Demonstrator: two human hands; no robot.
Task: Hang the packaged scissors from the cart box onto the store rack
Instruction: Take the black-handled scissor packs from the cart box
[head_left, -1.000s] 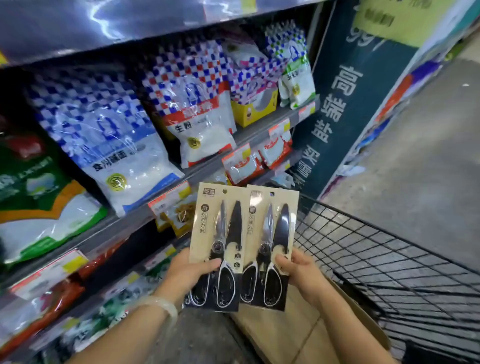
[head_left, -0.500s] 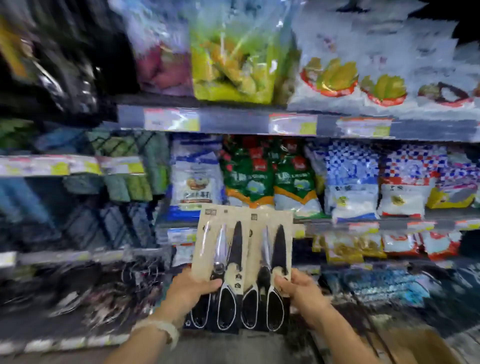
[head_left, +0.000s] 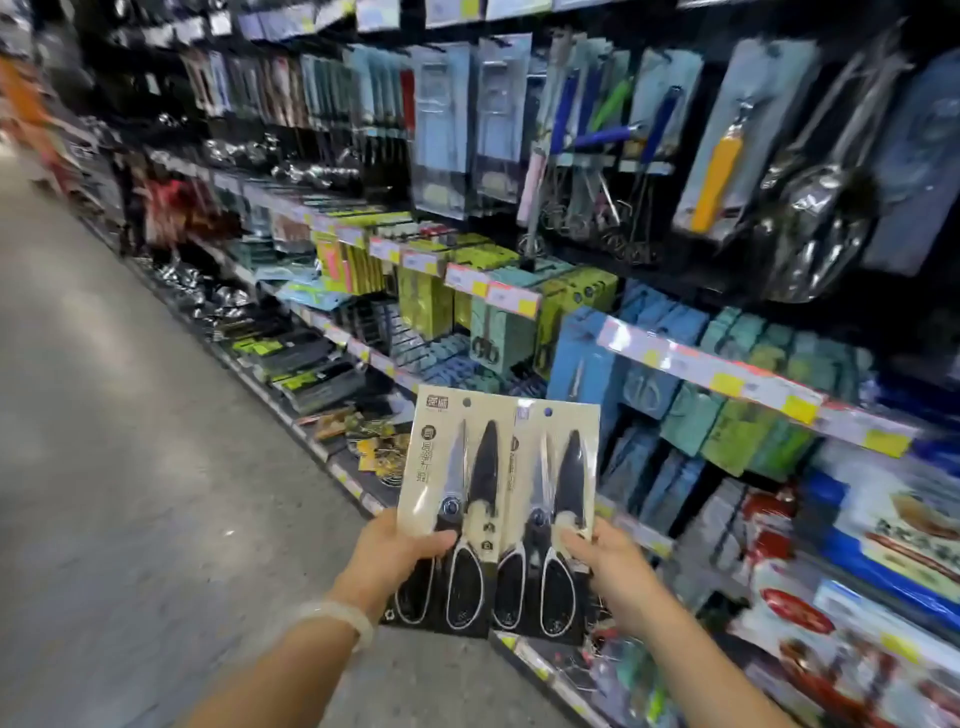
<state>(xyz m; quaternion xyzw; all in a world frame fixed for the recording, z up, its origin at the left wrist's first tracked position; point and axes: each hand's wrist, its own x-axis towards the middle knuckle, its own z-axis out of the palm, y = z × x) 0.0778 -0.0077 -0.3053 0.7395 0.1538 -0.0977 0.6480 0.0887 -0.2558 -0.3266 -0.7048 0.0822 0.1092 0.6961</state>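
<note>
Two cream-coloured cards, each with black-handled scissors, are held side by side in front of me. My left hand (head_left: 392, 553) grips the left scissors pack (head_left: 457, 467) at its lower left edge. My right hand (head_left: 605, 564) grips the right scissors pack (head_left: 558, 478) at its lower right edge. Each card has a hang hole at its top. Behind them the store rack (head_left: 613, 332) carries hanging blue and green packaged scissors and kitchen tools. The cart and its box are out of view.
The rack runs from near right to far left, with price-tag rails (head_left: 727, 374) sticking out at several heights. Ladles and whisks (head_left: 810, 208) hang above at the right. Grey aisle floor (head_left: 130, 415) stretches to the left.
The view has swung left from the food shelves to the kitchenware rack. Both hands keep the same hold on the two packs, which stay upright.
</note>
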